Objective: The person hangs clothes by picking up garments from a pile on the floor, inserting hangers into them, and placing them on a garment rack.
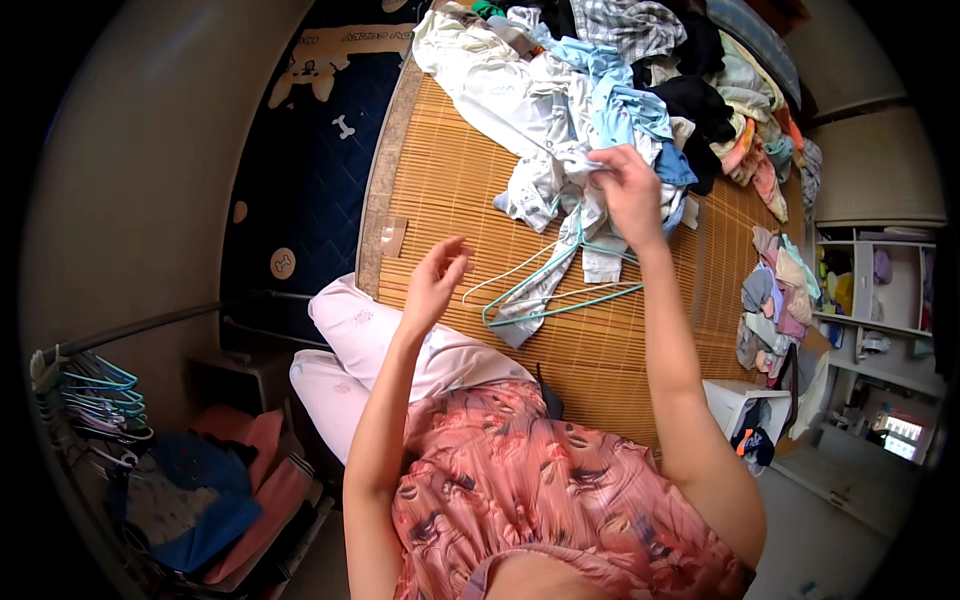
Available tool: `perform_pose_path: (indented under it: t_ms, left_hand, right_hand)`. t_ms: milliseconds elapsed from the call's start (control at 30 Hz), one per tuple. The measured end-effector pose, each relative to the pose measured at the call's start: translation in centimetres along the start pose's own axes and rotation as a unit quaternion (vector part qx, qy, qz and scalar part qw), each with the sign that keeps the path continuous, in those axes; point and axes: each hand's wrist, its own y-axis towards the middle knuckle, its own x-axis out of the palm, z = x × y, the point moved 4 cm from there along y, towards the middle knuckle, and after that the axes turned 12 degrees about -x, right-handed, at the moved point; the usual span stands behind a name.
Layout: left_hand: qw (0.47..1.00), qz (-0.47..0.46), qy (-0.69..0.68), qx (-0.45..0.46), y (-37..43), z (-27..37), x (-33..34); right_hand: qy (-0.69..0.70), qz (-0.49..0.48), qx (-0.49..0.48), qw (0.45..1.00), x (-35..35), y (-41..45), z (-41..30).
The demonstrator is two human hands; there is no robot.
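My right hand (628, 196) pinches a bunch of white garment (574, 161) at the near edge of a large heap of clothes. Just below that hand lie a teal hanger (600, 298) and a cream hanger (510, 270), overlapping on the bamboo mat (457, 180). A grey-patterned strip of cloth (531, 300) runs beneath them. My left hand (436, 281) is raised over the mat beside my knee, fingers apart and holding nothing. A light blue printed garment (611, 94) lies on the heap beyond my right hand.
A smaller clothes pile (776, 292) lies at the right, near a white bin (739, 401) and shelves (900, 289). Several hangers (105, 394) hang from a metal rail (172, 321) at the left, above folded cloth items (195, 495). Dark blue padding (322, 187) borders the mat.
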Motion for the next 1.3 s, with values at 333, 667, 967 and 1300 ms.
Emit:
perform_pose_path:
  t_ms: [333,667,967,1300]
  left_hand:
    - [0.925,0.053,0.290,0.238,1.9,5.1,7.0]
    - [0.954,0.049,-0.290,0.065,0.3,8.1,-2.2]
    - [0.947,0.175,-0.252,0.099,-1.8,6.7,-7.5]
    - [0.938,0.199,-0.270,0.086,-3.0,3.5,-10.3]
  right_hand:
    - [0.487,0.025,0.195,0.851,-0.2,-3.1,-7.0]
    - [0.294,0.045,0.219,0.929,-0.6,-5.1,0.4]
    - [-0.175,-0.192,0.160,0.952,6.5,-13.4,7.9]
    - [-0.251,-0.277,0.185,0.909,7.0,-14.8,10.1]
